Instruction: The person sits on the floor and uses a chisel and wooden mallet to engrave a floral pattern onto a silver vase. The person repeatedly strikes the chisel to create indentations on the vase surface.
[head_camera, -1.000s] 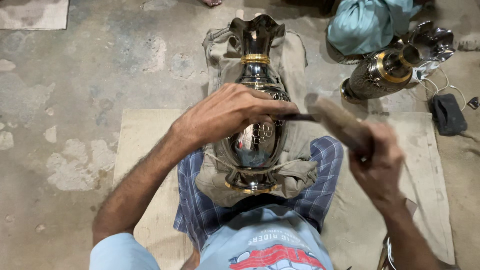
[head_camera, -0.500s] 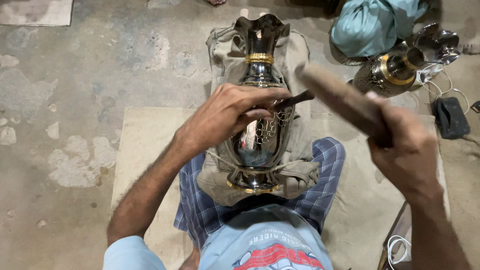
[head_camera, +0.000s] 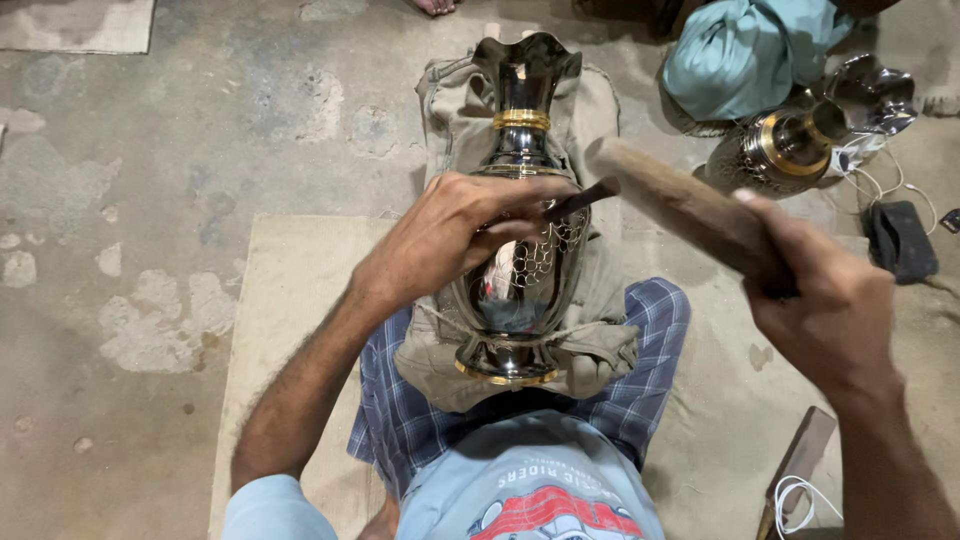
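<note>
A polished metal vase (head_camera: 520, 270) lies lengthwise on a khaki cloth (head_camera: 600, 340) across your lap, directly under your left hand (head_camera: 445, 235). That left hand is closed around a thin dark chisel (head_camera: 580, 200), its tip against the vase's belly. Your right hand (head_camera: 825, 300) grips a wooden mallet (head_camera: 680, 205), raised just right of the chisel.
</note>
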